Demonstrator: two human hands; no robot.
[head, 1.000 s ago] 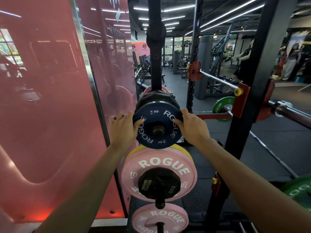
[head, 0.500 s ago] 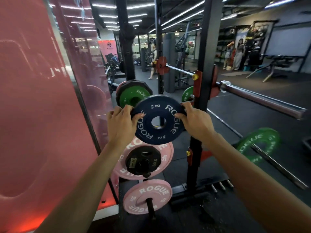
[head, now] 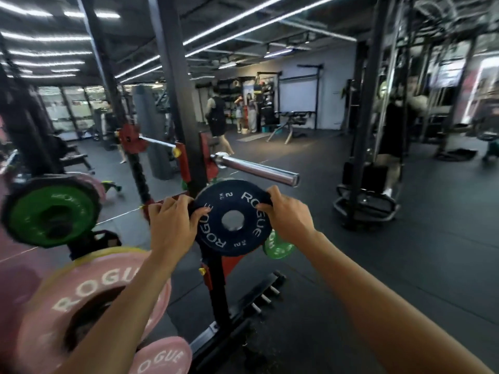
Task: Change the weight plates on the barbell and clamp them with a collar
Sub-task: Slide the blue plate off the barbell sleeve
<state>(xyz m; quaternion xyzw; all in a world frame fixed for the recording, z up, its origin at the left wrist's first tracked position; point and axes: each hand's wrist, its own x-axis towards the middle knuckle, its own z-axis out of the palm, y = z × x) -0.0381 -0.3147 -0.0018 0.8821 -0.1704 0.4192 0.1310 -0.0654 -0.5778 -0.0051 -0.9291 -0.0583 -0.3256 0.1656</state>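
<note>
I hold a dark blue 2 kg plate (head: 244,201) upright in the air in front of me, its centre hole open. My left hand (head: 172,225) grips its left edge, thumb on the face. My right hand (head: 287,215) grips its right edge. The bare chrome sleeve of the barbell (head: 259,170) sticks out to the right from the rack upright (head: 181,109), just above and behind the plate. No collar is visible.
Storage pegs at the left carry a green plate (head: 46,211), a large pink plate (head: 81,292) and a smaller pink plate (head: 162,357). A green plate (head: 278,248) shows behind my right wrist. People stand in the background; a cable machine (head: 364,157) is at right.
The blue plate came off its storage peg in both hands and travelled right, ending just below the barbell sleeve. My view turned right with it.
</note>
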